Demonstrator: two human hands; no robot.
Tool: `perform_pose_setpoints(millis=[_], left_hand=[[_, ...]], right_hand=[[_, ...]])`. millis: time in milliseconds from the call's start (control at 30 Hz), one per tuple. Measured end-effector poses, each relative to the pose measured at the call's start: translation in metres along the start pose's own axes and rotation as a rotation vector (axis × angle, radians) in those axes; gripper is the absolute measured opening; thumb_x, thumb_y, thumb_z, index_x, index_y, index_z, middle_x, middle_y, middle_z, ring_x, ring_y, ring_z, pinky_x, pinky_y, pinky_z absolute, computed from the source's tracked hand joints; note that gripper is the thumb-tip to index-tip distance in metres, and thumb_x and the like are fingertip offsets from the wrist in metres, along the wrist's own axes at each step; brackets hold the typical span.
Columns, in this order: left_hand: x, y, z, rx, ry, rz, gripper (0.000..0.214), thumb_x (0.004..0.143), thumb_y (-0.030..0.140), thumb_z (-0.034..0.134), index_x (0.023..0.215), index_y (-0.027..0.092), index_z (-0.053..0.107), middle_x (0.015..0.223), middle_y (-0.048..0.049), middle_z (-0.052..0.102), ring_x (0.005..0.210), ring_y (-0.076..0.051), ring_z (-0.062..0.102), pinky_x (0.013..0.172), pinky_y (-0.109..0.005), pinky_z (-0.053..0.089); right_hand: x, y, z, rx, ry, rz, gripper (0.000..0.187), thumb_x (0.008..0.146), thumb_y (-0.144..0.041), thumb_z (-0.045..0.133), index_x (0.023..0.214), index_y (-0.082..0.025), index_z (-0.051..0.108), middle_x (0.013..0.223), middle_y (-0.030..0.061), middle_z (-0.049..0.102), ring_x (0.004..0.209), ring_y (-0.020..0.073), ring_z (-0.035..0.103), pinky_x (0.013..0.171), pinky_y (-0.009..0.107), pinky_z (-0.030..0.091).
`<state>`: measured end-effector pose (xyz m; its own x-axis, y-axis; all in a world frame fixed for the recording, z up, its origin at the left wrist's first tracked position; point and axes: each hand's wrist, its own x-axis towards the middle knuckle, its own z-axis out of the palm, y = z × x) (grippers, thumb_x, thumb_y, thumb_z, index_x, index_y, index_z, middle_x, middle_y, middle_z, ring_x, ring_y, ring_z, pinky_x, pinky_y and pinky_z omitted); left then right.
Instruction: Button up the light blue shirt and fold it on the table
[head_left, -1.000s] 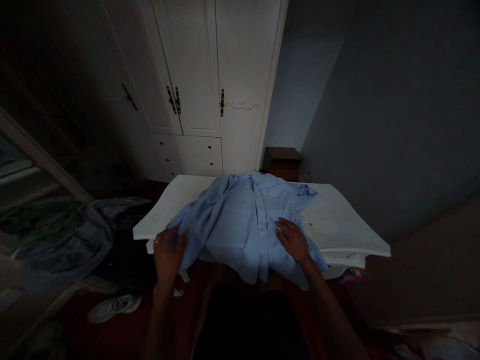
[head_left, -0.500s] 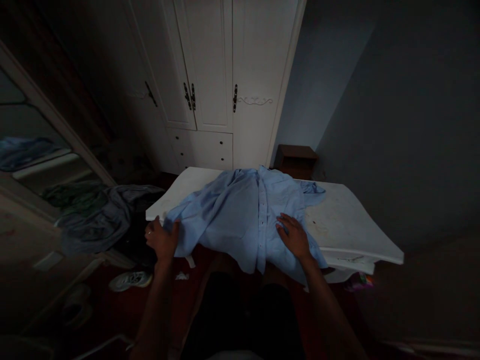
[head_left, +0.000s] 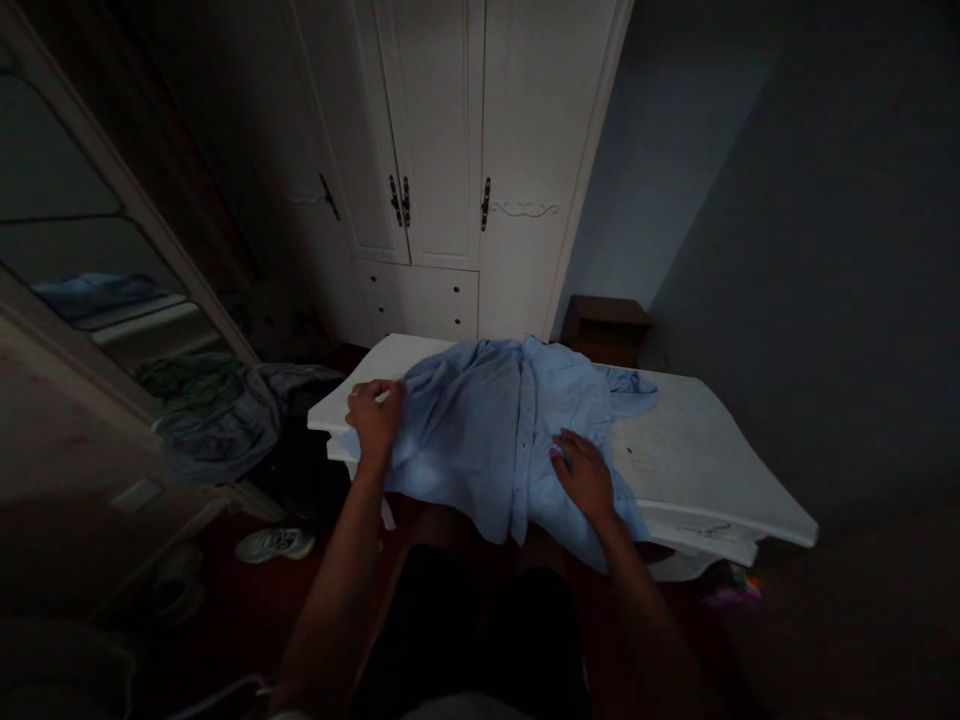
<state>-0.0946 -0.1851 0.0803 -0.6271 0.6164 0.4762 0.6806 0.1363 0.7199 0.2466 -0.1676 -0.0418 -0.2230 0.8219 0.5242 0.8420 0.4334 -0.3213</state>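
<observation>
1. the shirt lies spread across the middle of the table, its button strip running from far edge to near edge, its hem hanging over the near side; the right sleeve is bunched on the tabletop.
2. the left hand has just moved up from the table's near left corner and now sits farther in, at the shirt's left side. its fingers are curled with the thumb close by — a narrow grip, though i cannot tell whether cloth is pinched in it.
3. the right hand stays palm down on the shirt's right front, its grip loose and wide, holding nothing up. this looks like one hand steadying while the other arranges the left side.
4. beyond the table, the wardrobe has its doors and drawers shut, contents hidden. the brown cabinet has an open front, too dark to read inside.
5. at left, grey and green clothes lie heaped below a mirror; a shoe sits on the floor.
</observation>
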Motion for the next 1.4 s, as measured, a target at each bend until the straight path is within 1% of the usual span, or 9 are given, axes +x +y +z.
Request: perform_pose_setpoints(millis=[67, 167, 267, 367, 533, 800, 967, 1167, 1400], left_hand=[[-0.023, 0.042, 0.010, 0.016, -0.044, 0.138, 0.023, 0.085, 0.036, 0.053, 0.081, 0.018, 0.066, 0.104, -0.0111, 0.066, 0.105, -0.027, 0.057, 0.087, -0.040, 0.044], [-0.072, 0.081, 0.031, -0.051, -0.534, 0.360, 0.021, 0.089, 0.030, 0.047, 0.086, 0.018, 0.065, 0.088, -0.0090, 0.068, 0.085, -0.022, 0.062, 0.081, -0.035, 0.046], [-0.110, 0.081, 0.045, -0.150, -0.936, 0.419, 0.016, 0.085, 0.033, 0.055, 0.087, 0.021, 0.065, 0.083, -0.0071, 0.069, 0.078, -0.022, 0.063, 0.072, -0.032, 0.047], [-0.118, 0.057, 0.040, -0.245, -0.943, 0.308, 0.015, 0.080, 0.034, 0.061, 0.082, 0.020, 0.064, 0.085, -0.0070, 0.069, 0.081, -0.023, 0.065, 0.072, -0.032, 0.048], [-0.076, 0.016, 0.014, -0.443, -1.029, -0.051, 0.038, 0.080, 0.050, 0.057, 0.101, 0.018, 0.059, 0.103, -0.0087, 0.067, 0.073, -0.020, 0.067, 0.051, -0.026, 0.046], [-0.015, -0.034, 0.042, -0.295, -0.633, -0.040, 0.017, 0.075, 0.031, 0.059, 0.084, 0.017, 0.063, 0.093, -0.0091, 0.069, 0.085, -0.022, 0.065, 0.081, -0.034, 0.049], [-0.021, -0.033, 0.067, -0.368, -0.813, -0.104, 0.018, 0.074, 0.033, 0.059, 0.078, 0.016, 0.066, 0.070, -0.0046, 0.064, 0.067, -0.019, 0.063, 0.065, -0.031, 0.050], [-0.038, -0.012, 0.080, -0.798, -1.197, -0.289, 0.031, 0.071, 0.029, 0.059, 0.097, 0.014, 0.066, 0.066, 0.0008, 0.057, 0.049, -0.009, 0.053, 0.043, -0.020, 0.041], [-0.026, -0.018, 0.098, -0.706, -1.150, -0.283, 0.040, 0.071, 0.024, 0.059, 0.109, 0.014, 0.066, 0.095, -0.0079, 0.068, 0.051, -0.008, 0.056, 0.037, -0.016, 0.033]], right_hand=[[0.000, 0.000, 0.000, -0.013, -0.003, -0.012, 0.040, 0.095, -0.036, 0.042, 0.116, -0.012, 0.067, 0.128, 0.0148, 0.062, 0.120, 0.0278, 0.054, 0.109, 0.047, 0.037], [0.000, 0.000, 0.000, -0.027, -0.006, -0.022, 0.040, 0.095, -0.036, 0.041, 0.117, -0.013, 0.066, 0.129, 0.0146, 0.061, 0.121, 0.0283, 0.054, 0.109, 0.047, 0.036], [0.000, 0.001, 0.000, -0.009, -0.004, -0.025, 0.039, 0.095, -0.036, 0.042, 0.116, -0.015, 0.067, 0.129, 0.0140, 0.061, 0.121, 0.0283, 0.054, 0.108, 0.048, 0.037], [0.000, 0.004, -0.001, 0.056, -0.009, -0.022, 0.039, 0.094, -0.038, 0.044, 0.115, -0.015, 0.067, 0.128, 0.0138, 0.062, 0.121, 0.0281, 0.054, 0.107, 0.049, 0.039], [0.005, 0.009, 0.000, 0.220, -0.023, 0.039, 0.035, 0.090, -0.040, 0.050, 0.111, -0.018, 0.069, 0.126, 0.0128, 0.063, 0.120, 0.0282, 0.055, 0.106, 0.051, 0.040], [0.068, -0.045, -0.008, 0.455, 0.064, 0.011, 0.031, 0.088, -0.036, 0.054, 0.114, -0.023, 0.066, 0.127, 0.0088, 0.062, 0.121, 0.0237, 0.055, 0.108, 0.045, 0.040], [0.151, -0.088, 0.015, 0.371, -0.110, -0.105, 0.041, 0.089, -0.034, 0.052, 0.126, -0.017, 0.058, 0.130, 0.0111, 0.059, 0.124, 0.0228, 0.051, 0.110, 0.040, 0.036], [0.221, -0.100, 0.074, 0.237, -0.321, 0.173, 0.066, 0.072, -0.036, 0.073, 0.130, -0.011, 0.052, 0.137, 0.0199, 0.051, 0.130, 0.0324, 0.045, 0.107, 0.042, 0.035], [0.234, -0.054, 0.086, 0.540, -0.097, 0.361, 0.016, 0.077, -0.029, 0.057, 0.083, -0.020, 0.069, 0.095, 0.0044, 0.073, 0.099, 0.0221, 0.064, 0.095, 0.035, 0.045]])
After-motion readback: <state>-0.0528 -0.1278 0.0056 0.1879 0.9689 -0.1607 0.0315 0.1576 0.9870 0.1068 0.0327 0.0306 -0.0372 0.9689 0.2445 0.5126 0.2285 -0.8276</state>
